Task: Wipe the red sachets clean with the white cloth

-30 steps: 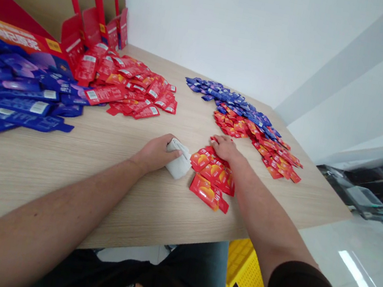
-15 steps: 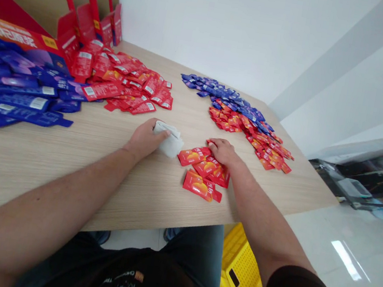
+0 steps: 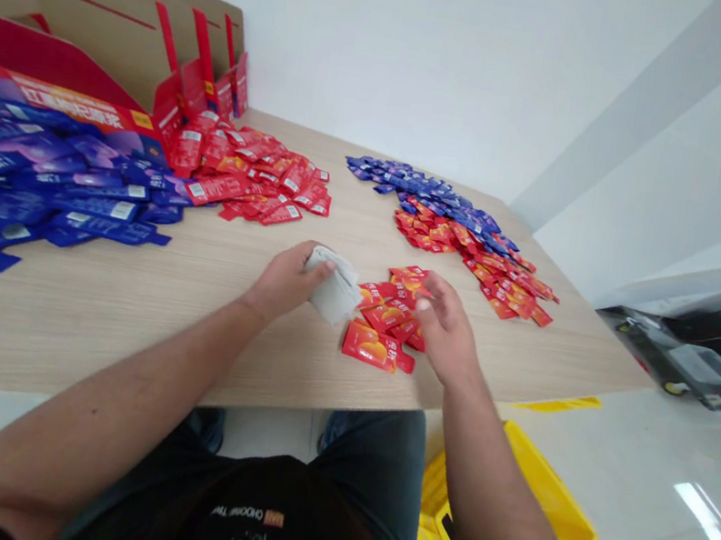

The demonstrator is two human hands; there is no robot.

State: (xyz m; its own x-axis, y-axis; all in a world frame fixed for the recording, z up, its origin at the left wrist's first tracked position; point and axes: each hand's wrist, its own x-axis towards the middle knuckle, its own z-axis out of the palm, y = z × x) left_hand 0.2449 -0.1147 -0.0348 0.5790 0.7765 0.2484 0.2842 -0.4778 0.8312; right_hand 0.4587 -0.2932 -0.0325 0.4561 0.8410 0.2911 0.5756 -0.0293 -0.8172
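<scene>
My left hand (image 3: 282, 280) is closed round a small white pouch (image 3: 333, 289), lifted a little above the wooden table (image 3: 188, 306). Just right of it lies a small group of red sachets (image 3: 385, 325) near the table's front edge. My right hand (image 3: 447, 331) hovers over the right side of those sachets, fingers spread and slightly curled, holding nothing.
A long heap of red and blue sachets (image 3: 469, 238) lies at the back right. Red flat cartons (image 3: 244, 177) and blue flat cartons (image 3: 36, 179) pile at the left, with brown cardboard (image 3: 97, 23) behind. A yellow crate (image 3: 522, 500) stands on the floor at the right.
My right hand has lifted off the red sachets and drawn back toward me. The left hand with the white pouch has risen slightly. The view has tilted.
</scene>
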